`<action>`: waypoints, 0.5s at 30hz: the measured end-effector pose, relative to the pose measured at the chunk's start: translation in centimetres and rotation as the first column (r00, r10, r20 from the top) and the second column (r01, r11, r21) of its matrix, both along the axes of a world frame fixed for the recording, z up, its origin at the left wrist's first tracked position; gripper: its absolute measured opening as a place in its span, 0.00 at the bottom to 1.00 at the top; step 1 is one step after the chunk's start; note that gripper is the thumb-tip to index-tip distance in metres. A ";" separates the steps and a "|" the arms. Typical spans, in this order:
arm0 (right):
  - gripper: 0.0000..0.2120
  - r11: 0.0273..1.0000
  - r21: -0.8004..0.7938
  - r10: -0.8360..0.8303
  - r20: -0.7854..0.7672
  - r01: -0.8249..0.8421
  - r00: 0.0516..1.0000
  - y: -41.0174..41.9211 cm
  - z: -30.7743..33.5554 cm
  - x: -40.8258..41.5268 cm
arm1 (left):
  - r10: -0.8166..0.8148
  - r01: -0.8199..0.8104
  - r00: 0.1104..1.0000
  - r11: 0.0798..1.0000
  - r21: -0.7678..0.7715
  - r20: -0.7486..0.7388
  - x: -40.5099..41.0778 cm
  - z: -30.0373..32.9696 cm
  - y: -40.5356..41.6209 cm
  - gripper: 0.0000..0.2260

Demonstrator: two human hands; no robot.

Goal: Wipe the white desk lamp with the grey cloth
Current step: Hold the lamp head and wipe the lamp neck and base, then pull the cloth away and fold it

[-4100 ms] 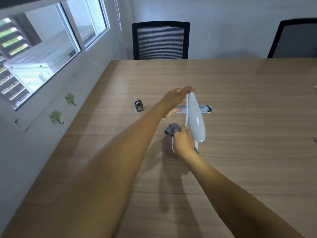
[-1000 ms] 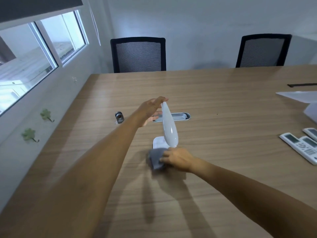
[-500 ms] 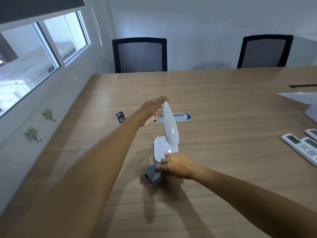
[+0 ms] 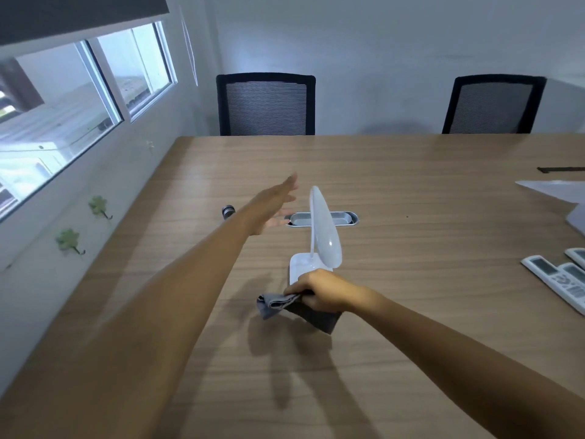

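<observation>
The right hand [image 4: 319, 289] has its fingers [image 4: 292, 291] curled tight around the grey cloth [image 4: 278, 304], which bunches out to their left and hangs in a dark fold under the palm, above the desk [image 4: 411, 327]. Just beyond those fingers stands the white desk lamp [image 4: 323, 229]: its flat base sits on the wood, touching or nearly touching the knuckles, and its long head rises upright. Further off, the left hand [image 4: 275, 205] hovers left of the lamp head, fingers spread and slack, gripping nothing, clear of the lamp. Past its fingertips lies a metal cable slot [image 4: 323, 219]; to their left, a small dark cylinder [image 4: 228, 212]. Remote controls [image 4: 552, 278] lie well right of the right hand.
</observation>
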State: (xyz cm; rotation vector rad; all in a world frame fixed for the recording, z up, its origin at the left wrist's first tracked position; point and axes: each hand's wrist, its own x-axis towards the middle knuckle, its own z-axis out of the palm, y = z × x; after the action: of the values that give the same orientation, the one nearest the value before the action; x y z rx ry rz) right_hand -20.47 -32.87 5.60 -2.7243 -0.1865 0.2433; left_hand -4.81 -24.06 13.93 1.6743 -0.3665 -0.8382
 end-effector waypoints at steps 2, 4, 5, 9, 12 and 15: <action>0.18 0.997 0.064 -0.050 -0.027 0.052 0.998 0.1 -0.4 0.4 | 0.018 -0.022 0.998 0.997 0.077 0.054 0.9 -0.8 2.9 0.21; 0.17 0.990 0.112 -0.078 -0.058 0.085 0.995 0.2 -0.6 0.9 | -0.120 0.056 0.977 0.942 0.331 0.175 1.6 -2.1 6.6 0.20; 0.16 0.987 0.128 -0.086 -0.073 0.094 0.994 0.4 -0.7 1.2 | -0.253 0.117 0.945 0.852 0.510 0.207 1.8 -2.9 8.4 0.23; 0.18 0.982 0.149 -0.094 -0.121 0.112 0.988 1.9 -0.2 2.9 | -0.537 0.246 0.836 0.544 0.803 0.108 0.9 -6.1 13.1 0.38; 0.17 0.964 0.247 -0.070 -0.126 0.100 0.990 3.4 -0.2 4.3 | -0.509 0.250 0.851 0.609 0.753 0.129 -0.5 -7.8 14.9 0.39; 0.18 0.963 0.261 -0.032 -0.138 0.067 0.990 5.0 -0.4 5.6 | -0.360 0.134 0.895 0.779 0.612 0.262 -1.1 -8.6 16.5 0.25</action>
State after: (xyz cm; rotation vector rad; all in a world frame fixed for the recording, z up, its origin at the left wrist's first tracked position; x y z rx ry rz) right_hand -14.82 -27.85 5.18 -2.4343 -0.1045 0.3570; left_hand -5.86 -7.52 5.29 2.4180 -0.6541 -0.8856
